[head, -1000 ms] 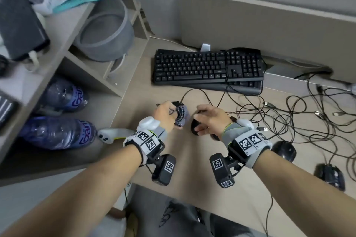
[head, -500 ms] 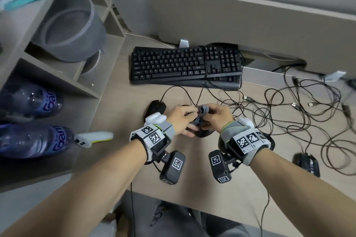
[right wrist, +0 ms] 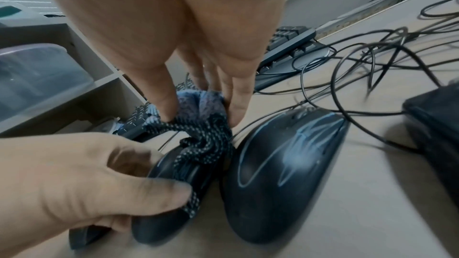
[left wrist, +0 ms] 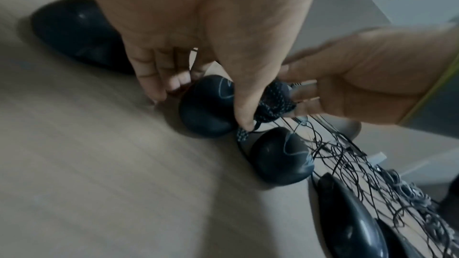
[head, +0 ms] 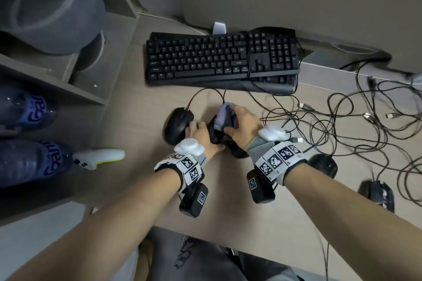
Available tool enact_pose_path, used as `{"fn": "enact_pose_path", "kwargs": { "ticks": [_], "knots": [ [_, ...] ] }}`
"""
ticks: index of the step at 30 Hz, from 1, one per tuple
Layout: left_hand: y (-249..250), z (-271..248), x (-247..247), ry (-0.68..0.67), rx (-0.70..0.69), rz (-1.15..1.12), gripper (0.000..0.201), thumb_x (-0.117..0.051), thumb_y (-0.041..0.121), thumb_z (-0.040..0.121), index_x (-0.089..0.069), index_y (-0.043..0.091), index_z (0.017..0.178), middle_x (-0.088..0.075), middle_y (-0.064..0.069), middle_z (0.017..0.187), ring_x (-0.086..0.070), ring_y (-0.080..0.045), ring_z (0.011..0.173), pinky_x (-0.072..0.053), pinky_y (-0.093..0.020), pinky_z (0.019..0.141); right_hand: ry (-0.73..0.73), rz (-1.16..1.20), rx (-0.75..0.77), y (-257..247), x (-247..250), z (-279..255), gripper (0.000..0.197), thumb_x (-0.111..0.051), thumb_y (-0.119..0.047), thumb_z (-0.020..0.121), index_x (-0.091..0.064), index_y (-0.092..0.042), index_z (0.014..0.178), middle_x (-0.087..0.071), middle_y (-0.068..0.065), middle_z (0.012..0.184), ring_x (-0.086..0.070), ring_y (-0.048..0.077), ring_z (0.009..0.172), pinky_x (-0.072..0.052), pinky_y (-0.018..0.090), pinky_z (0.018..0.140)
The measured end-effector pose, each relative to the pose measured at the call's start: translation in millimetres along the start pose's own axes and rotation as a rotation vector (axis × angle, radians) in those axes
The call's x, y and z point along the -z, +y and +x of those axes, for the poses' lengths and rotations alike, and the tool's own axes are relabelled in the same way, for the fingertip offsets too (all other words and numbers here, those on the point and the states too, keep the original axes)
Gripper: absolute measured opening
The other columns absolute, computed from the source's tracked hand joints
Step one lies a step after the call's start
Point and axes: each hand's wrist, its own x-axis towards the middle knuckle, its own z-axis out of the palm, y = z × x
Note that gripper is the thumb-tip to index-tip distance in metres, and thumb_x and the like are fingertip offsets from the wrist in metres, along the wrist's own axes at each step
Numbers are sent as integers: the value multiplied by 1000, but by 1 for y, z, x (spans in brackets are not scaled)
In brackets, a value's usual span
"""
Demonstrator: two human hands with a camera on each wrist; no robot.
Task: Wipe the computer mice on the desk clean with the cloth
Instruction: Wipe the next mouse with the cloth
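**Mouse point(left wrist: 206, 109) held still for a rub with the cloth point(right wrist: 206, 144)**

Sitting on the desk point(head: 228, 212), just in front of the keyboard point(head: 219, 59), right between both hands. Gripped by the left hand point(head: 201, 134), fingers curled down one side and thumb down the other, most likely to stop any sliding during the rub. Thumb tip also touching a loose edge of the cloth.

Cloth bunched up into a small wad and pinched in the right hand point(head: 244, 125), thumb on one side and fingers on the other. Pressed down on top of the mouse, near the button end. Bunched that way for a firm push, by the look of it.

Next mouse point(right wrist: 285, 174) lying just beside, almost touching. One more mouse point(head: 177, 124) close on the left, two others point(head: 324, 166) further right among the tangled cables point(head: 342, 121). Probably kept close for a quick swap. Can't tell which of these are clean yet.
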Motion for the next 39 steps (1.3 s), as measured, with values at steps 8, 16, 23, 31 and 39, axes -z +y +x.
{"fn": "enact_pose_path", "kwargs": {
  "ticks": [8, 16, 23, 31, 39],
  "knots": [
    [0, -5, 1, 73, -44, -230, 65, -82, 38, 69, -43, 10, 114, -53, -12, 112, -56, -32, 95, -41, -36, 69, -22, 10, 27, 2, -6, -3, 48, -64, -12, 80, -54, -18, 126, -53, 8, 126, -52, 28, 111, -38, 29, 93],
    [-5, -28, 28, -123, 70, -518, 60, -80, 43, 67, -56, 14, 114, -67, -3, 102, -64, -23, 92, -51, -31, 79, -27, 155, -36, -12, 16, -18, 35, -67, -14, 78, -63, -18, 112, -67, 4, 99, -58, 20, 91, -36, 17, 73],
    [17, -59, 83, -227, 29, -1084, 31, -72, 22, 86, -57, 16, 112, -60, -8, 121, -65, -31, 106, -62, -44, 62, 184, 394, 70, -40, 54, -32, 26, -73, -8, 73, -60, -18, 93, -66, 0, 87, -63, 21, 84, -49, 33, 83],
    [53, -80, 131, -81, 161, -1418, 38, -39, 44, 102, -57, 12, 114, -64, -17, 110, -64, -33, 89, -55, -46, 71, 241, 193, 336, -81, 91, -64, 19, -73, -11, 73, -62, -14, 89, -51, 5, 84, -46, 17, 74, -29, 22, 60],
    [55, -90, 144, -120, 110, -1412, 22, -44, 30, 103, -60, 15, 104, -67, -18, 94, -63, -32, 73, -54, -33, 51, 367, 204, 251, -91, 119, -50, 12, -72, -11, 74, -65, -11, 83, -49, 5, 83, -49, 18, 73, -31, 23, 63]
  ]
}}
